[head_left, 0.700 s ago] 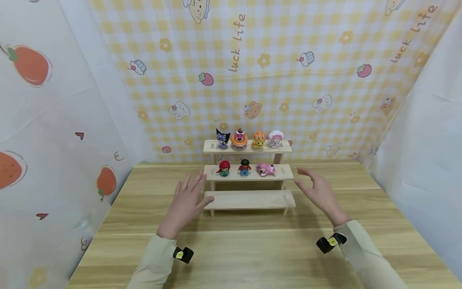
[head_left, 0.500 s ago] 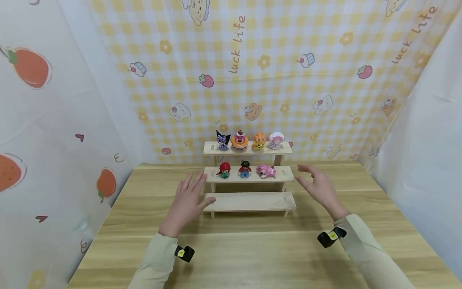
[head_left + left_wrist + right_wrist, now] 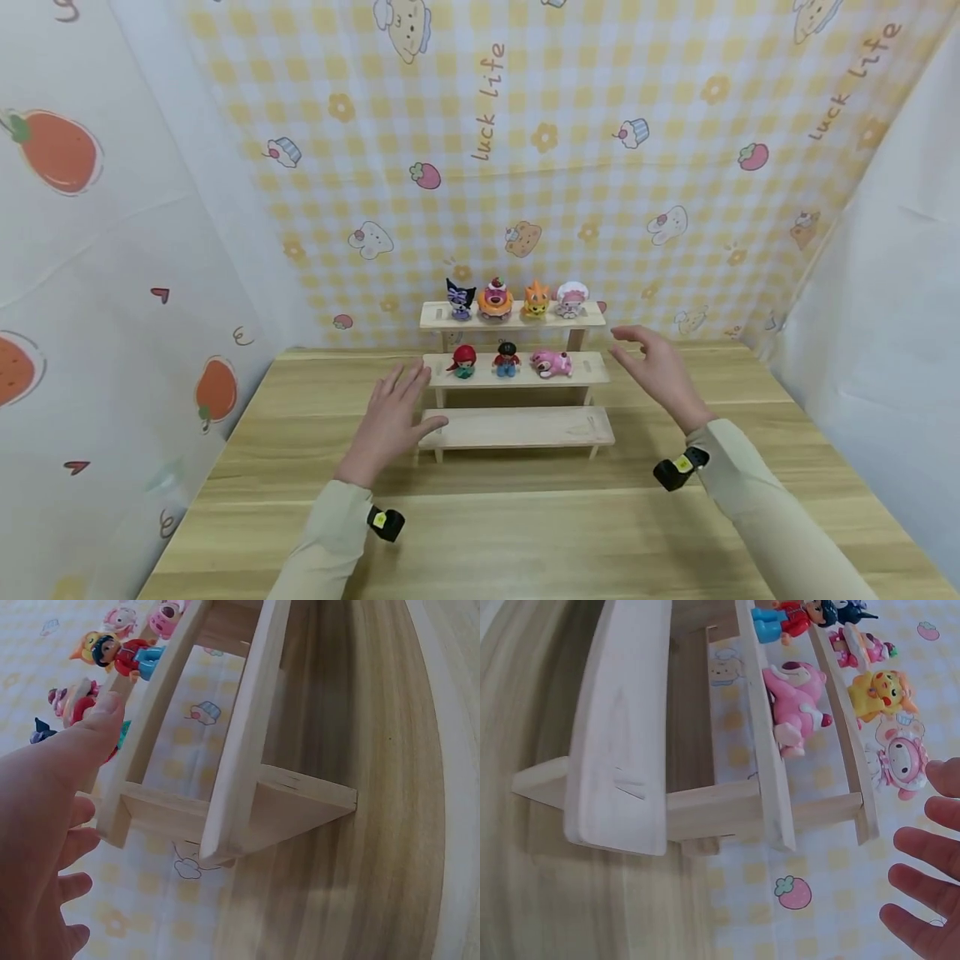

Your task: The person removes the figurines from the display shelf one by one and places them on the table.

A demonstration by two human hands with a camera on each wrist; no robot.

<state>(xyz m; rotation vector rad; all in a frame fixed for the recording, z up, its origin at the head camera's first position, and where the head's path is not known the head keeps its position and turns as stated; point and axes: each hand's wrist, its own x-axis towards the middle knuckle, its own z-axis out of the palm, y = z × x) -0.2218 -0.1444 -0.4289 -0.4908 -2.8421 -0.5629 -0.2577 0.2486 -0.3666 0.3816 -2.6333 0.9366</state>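
A three-tier wooden display stand point(image 3: 517, 427) stands on the table. My left hand point(image 3: 386, 425) is spread beside its left end and holds nothing; whether it touches the wood cannot be told. Past the right end, my right hand point(image 3: 663, 375) hovers with fingers slightly bent, holding nothing. On the middle tier sit a red-haired figurine point(image 3: 464, 362), a black-haired figurine point(image 3: 506, 360) and a pink bear figurine point(image 3: 799, 705) lying down. The top tier bears a black-hooded figurine point(image 3: 461, 300), a bear in an orange ring point(image 3: 495, 300), an orange-hooded yellow figurine point(image 3: 536, 301) and a white-and-pink figurine point(image 3: 572, 300).
The lowest tier bears no figurine. Behind the stand hangs a yellow checked cloth point(image 3: 545, 187). White cloth walls rise at the left point(image 3: 112, 250) and right point(image 3: 885, 275) of the wooden table point(image 3: 510, 542).
My right hand has risen and moved slightly away, toward the height of the upper tiers. My left hand stays nearly in place. The head view has tilted up a little; the figurines keep their places.
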